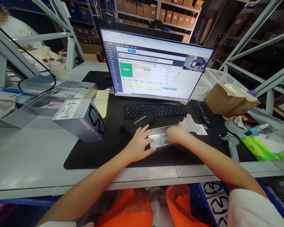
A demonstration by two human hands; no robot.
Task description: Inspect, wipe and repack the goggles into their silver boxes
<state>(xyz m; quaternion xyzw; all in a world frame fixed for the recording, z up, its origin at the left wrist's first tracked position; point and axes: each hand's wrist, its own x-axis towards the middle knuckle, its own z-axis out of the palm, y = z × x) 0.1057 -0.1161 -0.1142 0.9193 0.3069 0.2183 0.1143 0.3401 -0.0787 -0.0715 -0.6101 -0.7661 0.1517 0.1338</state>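
A flat silver box [160, 138] lies on the black desk mat [104, 151] in front of the keyboard [155, 109]. My left hand [139, 144] rests on the box's left end, fingers curled round its edge. My right hand [176, 134] grips the right end, fingers closed on it. A black glasses case [140, 120] lies just behind my left hand. A crumpled white paper [191, 124] sits right of my right hand.
A monitor [156, 64] stands behind the keyboard. A grey product box [81, 118] lies at the left, open silver trays [61, 94] behind it. A barcode scanner [230, 143], a cardboard box [223, 99] and green packets [259, 148] lie at the right. Orange bins [132, 208] sit under the table.
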